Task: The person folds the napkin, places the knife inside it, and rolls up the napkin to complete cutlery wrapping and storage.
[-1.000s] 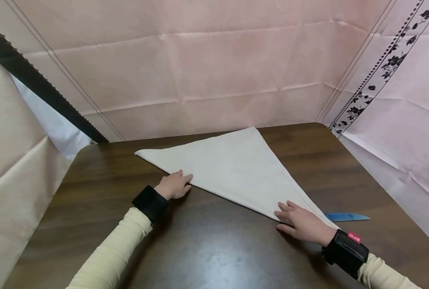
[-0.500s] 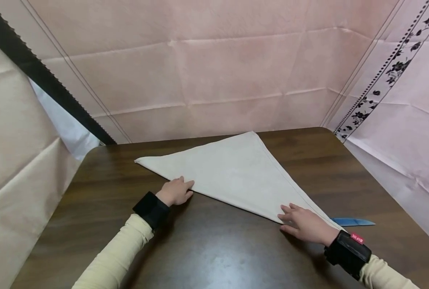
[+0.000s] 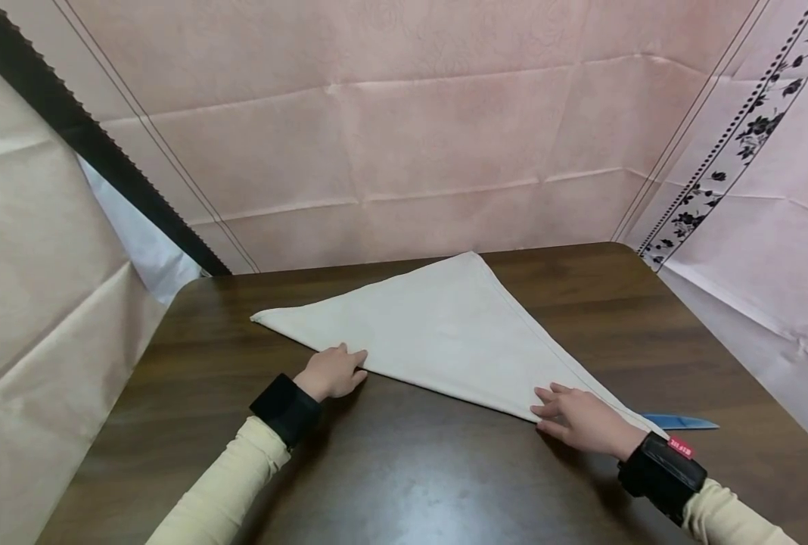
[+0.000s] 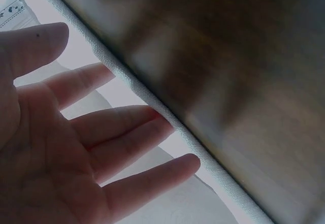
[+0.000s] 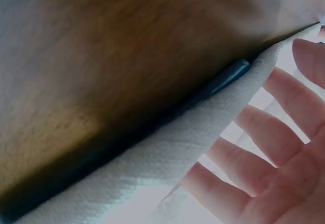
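Observation:
An off-white cloth [image 3: 431, 325], folded into a triangle, lies on the brown table with its long folded edge facing me. My left hand [image 3: 336, 372] touches that edge left of its middle. In the left wrist view the left hand's fingers [image 4: 132, 137] are spread and fairly straight against the cloth's rim. Near the right corner, my right hand [image 3: 584, 422] rests on the same edge, its fingers [image 5: 269, 132] extended and apart in the right wrist view. Beside that corner a blue pointed strip, like a knife blade [image 3: 682, 421], sticks out from under the cloth.
The wooden table [image 3: 404, 484] has rounded far corners. A pale pink hanging sheet [image 3: 445, 144] stands behind it, with a flower-patterned band [image 3: 751, 140] at right. A black strip [image 3: 104, 151] runs down the left side. A dark blue bar [image 5: 228, 79] shows along the cloth's edge.
The head view has shifted slightly. The cloth's left end has come a little nearer to me together with my left hand. The right hand stays at its corner.

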Demonstrator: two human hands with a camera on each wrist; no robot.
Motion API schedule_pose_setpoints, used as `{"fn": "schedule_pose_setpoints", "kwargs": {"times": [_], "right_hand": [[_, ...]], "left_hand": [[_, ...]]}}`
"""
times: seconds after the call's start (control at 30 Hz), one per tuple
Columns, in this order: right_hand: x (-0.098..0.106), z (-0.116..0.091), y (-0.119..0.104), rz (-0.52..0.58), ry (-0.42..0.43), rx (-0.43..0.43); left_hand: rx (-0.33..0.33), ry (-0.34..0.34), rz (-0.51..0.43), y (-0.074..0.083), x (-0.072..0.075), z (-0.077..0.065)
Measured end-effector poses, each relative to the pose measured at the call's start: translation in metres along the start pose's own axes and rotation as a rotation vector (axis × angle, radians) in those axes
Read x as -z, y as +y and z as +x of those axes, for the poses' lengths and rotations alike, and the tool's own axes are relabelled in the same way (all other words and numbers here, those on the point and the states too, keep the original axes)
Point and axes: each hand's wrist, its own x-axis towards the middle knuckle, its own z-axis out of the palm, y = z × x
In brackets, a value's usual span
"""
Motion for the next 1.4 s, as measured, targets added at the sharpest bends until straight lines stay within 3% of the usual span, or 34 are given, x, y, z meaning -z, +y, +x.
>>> {"fn": "schedule_pose_setpoints", "kwargs": {"times": [0.27,0.77,1.4], "right_hand": [[0.001,0.002,0.003,0.014,0.012,0.053],[0.002,0.009,0.002,0.019,0.001,0.073],[0.002,0.02,0.0,0.017,-0.011,0.112]], "left_hand": [[0.003,0.001,-0.007,0.0,0.001,-0.011],[-0.022,0.049,-0.012,-0.004,0.0,-0.028],[0.038,0.073,0.005,-0.004,-0.001,-0.047]]}}
